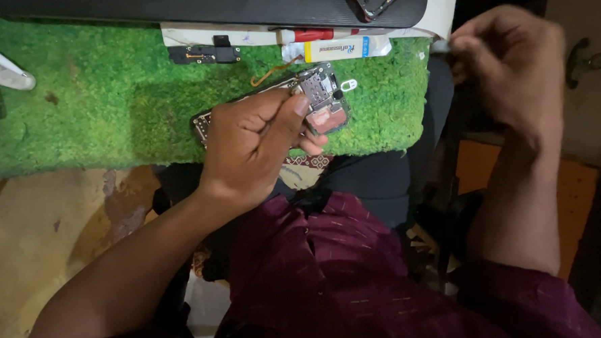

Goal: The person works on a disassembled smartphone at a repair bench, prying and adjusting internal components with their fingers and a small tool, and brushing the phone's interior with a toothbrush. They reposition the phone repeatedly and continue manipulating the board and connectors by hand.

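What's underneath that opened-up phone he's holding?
The opened phone with bare circuit board lies on a green grass-like mat. The left hand covers its lower half, hiding what lies beneath there.

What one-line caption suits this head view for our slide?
Left hand grips an opened phone's exposed circuit board over a green turf mat; right hand pinches something small.

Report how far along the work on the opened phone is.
Done: the phone lies with its back off, circuit board bare, on the green mat. In hand: the left hand grips the phone; the right hand pinches something small off the mat's right edge. Left: a loose black part and glue tube lie unused.
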